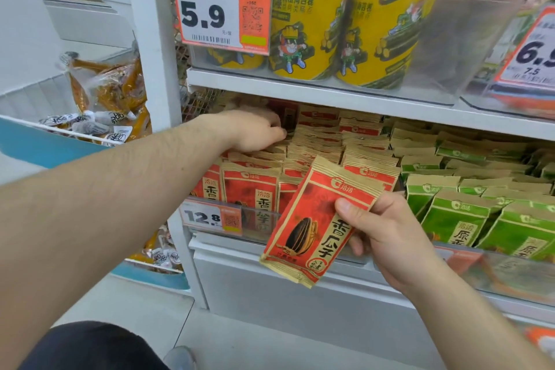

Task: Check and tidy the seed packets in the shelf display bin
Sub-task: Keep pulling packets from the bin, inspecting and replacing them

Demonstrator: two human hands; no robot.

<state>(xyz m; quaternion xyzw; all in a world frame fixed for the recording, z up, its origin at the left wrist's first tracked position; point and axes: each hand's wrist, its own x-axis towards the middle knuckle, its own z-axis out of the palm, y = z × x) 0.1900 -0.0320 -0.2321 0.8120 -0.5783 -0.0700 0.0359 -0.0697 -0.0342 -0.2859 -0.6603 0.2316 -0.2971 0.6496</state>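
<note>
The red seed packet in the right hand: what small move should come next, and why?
Probably slide the red seed packet back into the red rows of the bin. The right hand holds it out in front of the shelf, tilted, while the left hand reaches into the back of those rows, seemingly making room. The green packets lie beside them, so it belongs on the left.
</note>
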